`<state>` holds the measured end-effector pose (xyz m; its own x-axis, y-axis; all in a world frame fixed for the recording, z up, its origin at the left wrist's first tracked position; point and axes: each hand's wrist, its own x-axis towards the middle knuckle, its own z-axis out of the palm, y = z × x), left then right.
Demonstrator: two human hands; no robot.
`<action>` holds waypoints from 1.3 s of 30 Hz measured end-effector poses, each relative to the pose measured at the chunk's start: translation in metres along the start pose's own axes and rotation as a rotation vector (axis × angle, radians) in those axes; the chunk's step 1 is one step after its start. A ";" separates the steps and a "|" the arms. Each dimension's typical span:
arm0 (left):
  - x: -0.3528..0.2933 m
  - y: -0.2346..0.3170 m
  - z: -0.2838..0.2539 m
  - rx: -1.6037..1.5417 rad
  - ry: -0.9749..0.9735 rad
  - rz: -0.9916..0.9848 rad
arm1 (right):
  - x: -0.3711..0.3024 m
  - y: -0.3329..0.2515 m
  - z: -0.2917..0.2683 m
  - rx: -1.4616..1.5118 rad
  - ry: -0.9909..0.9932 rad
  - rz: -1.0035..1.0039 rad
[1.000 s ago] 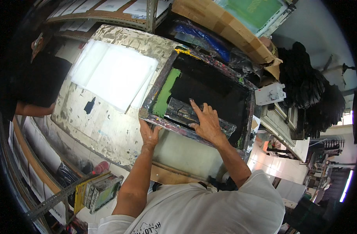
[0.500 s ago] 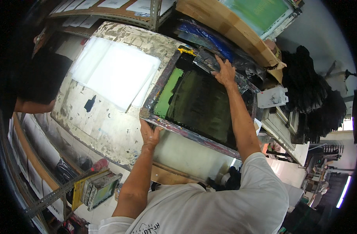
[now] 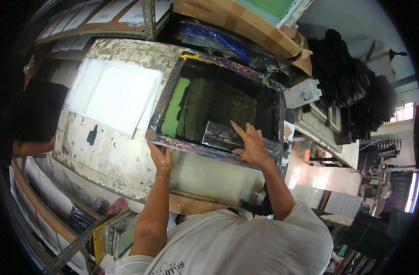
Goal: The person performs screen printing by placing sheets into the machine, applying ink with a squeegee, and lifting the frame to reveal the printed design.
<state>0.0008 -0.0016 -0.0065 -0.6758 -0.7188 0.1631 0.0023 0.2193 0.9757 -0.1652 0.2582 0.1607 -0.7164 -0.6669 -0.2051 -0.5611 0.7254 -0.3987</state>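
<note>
A screen printing frame (image 3: 276, 103), its wooden border smeared with paint, lies on the worn table. Black ink covers much of its mesh, and a green strip (image 3: 178, 107) shows along the left. My left hand (image 3: 162, 159) grips the near left corner of the frame, the thumb beside the border and the other fingers partly hidden beneath. In my right hand (image 3: 254, 144) is an ink-stained squeegee (image 3: 218, 135), at the near side of the mesh close to the border. The fingers lie over the squeegee's right end.
White sheets (image 3: 115, 94) lie stacked on the paint-flecked table (image 3: 76, 137) to the left. Another person's arm (image 3: 33, 147) is at the far left. Behind the frame are a cardboard box (image 3: 237, 25) and blue plastic (image 3: 214, 41). A whitish container (image 3: 303, 93) stands off the right corner.
My right hand has drawn the squeegee from the far side of the mesh to the near side. My left hand still holds the frame corner. The whole view has shifted somewhat.
</note>
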 end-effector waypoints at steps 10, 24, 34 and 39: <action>-0.005 0.004 -0.002 -0.035 -0.018 -0.013 | 0.175 0.121 -0.019 -0.152 0.250 -0.057; -0.001 0.004 -0.001 0.020 -0.013 -0.020 | 0.047 -0.001 -0.008 -0.078 0.104 -0.084; -0.002 0.004 0.001 -0.042 0.009 -0.010 | 0.106 0.038 0.019 -0.146 0.258 -0.087; -0.008 -0.006 -0.003 0.087 -0.026 -0.074 | 0.217 0.100 -0.007 -0.216 0.354 -0.067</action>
<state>0.0079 0.0010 -0.0130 -0.6904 -0.7182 0.0866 -0.1112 0.2237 0.9683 -0.3794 0.1873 0.0822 -0.7527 -0.6412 0.1493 -0.6581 0.7269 -0.1963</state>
